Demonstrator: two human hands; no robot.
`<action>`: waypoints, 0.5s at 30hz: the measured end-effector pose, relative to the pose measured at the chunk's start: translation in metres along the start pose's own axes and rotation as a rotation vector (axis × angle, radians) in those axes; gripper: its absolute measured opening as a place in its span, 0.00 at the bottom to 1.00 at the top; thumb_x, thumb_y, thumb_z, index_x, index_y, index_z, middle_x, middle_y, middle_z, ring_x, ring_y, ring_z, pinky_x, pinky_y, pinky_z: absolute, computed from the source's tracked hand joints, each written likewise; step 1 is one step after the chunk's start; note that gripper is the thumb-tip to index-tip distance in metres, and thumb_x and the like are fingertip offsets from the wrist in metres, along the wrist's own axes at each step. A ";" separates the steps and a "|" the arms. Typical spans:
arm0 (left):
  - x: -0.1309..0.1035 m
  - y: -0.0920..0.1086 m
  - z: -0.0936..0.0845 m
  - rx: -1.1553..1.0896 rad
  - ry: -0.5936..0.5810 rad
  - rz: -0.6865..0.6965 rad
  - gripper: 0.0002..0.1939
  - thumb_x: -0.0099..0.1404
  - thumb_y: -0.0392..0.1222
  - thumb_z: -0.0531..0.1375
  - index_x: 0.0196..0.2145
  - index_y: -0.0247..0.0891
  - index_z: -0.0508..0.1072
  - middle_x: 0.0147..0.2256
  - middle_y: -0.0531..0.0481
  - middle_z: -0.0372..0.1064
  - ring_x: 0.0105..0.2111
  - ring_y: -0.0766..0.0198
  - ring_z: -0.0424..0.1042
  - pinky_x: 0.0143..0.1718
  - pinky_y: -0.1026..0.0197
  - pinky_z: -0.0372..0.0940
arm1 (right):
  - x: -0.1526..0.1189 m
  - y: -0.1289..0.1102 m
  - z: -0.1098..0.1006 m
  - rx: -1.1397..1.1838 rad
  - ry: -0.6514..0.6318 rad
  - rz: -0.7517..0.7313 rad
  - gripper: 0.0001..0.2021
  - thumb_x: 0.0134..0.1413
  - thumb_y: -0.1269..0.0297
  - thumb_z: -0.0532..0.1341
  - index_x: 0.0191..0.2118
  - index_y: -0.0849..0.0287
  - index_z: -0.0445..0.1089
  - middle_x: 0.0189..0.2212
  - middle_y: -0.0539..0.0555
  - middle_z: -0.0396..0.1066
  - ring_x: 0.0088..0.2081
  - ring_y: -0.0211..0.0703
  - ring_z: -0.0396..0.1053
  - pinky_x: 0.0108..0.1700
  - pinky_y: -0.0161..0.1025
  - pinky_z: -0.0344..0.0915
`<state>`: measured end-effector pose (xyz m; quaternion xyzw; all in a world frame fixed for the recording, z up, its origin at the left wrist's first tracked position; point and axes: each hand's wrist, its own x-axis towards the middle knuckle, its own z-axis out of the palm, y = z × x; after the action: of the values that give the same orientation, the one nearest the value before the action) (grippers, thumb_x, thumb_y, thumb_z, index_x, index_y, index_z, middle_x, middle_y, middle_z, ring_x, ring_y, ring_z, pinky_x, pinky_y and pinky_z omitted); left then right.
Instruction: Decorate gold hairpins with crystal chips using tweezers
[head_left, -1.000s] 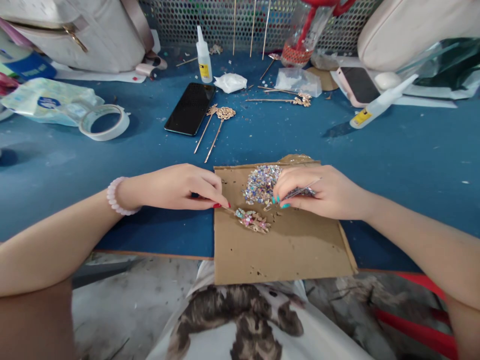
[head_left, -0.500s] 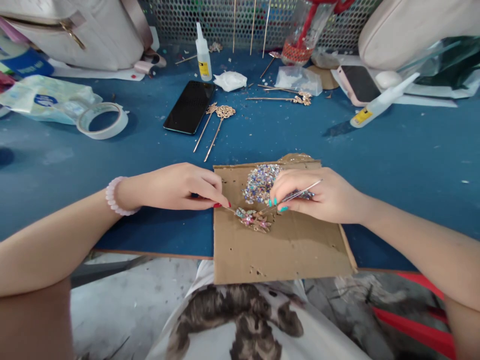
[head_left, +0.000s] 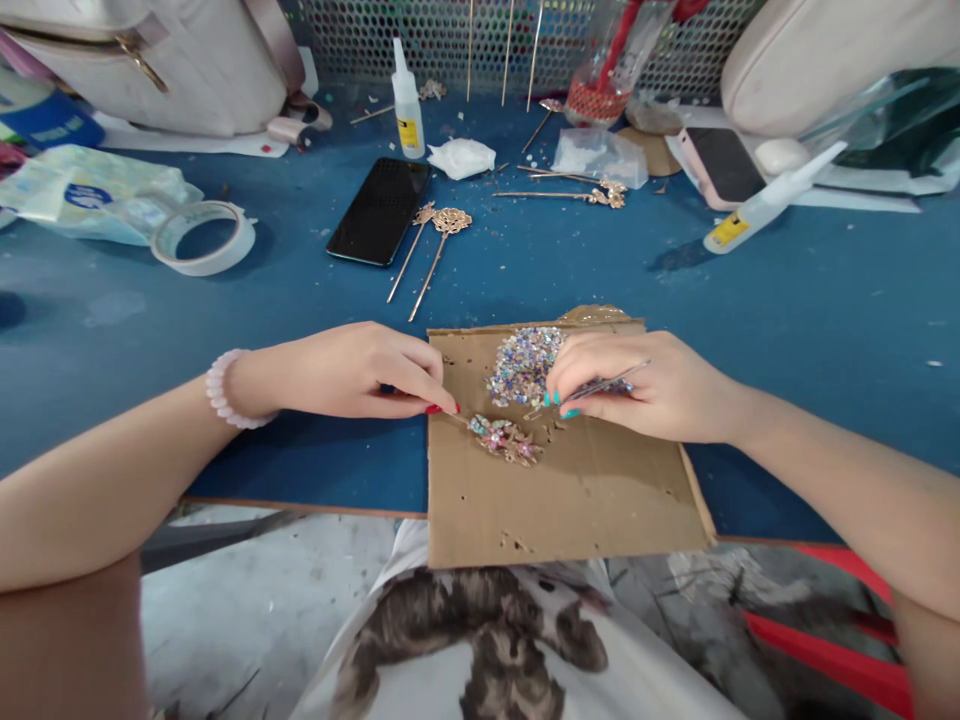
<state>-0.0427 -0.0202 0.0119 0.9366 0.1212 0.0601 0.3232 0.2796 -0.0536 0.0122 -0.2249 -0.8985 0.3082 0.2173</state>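
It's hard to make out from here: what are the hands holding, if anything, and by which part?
The left hand pinches a jewelled ornament by its thin stem; the right hand holds metal tweezers partway along.

Speckled blue tabletop [head_left: 300, 295]; perforated metal panel [head_left: 349, 50] behind; stained grey floor [head_left: 255, 605]; red bars [head_left: 832, 661] lower right.

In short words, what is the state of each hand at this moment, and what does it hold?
Left hand: closed, pinching the hairpin by its stem.
Right hand: closed, holding the tweezers.
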 end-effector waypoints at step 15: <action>0.000 -0.001 0.000 0.006 -0.010 0.002 0.14 0.74 0.37 0.55 0.52 0.44 0.78 0.40 0.47 0.76 0.34 0.70 0.73 0.35 0.69 0.62 | 0.001 0.000 0.001 -0.039 0.006 -0.007 0.05 0.66 0.64 0.61 0.38 0.56 0.72 0.35 0.49 0.78 0.38 0.36 0.76 0.42 0.35 0.69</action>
<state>-0.0428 -0.0199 0.0112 0.9380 0.1189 0.0553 0.3208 0.2786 -0.0534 0.0116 -0.2267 -0.9045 0.2890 0.2168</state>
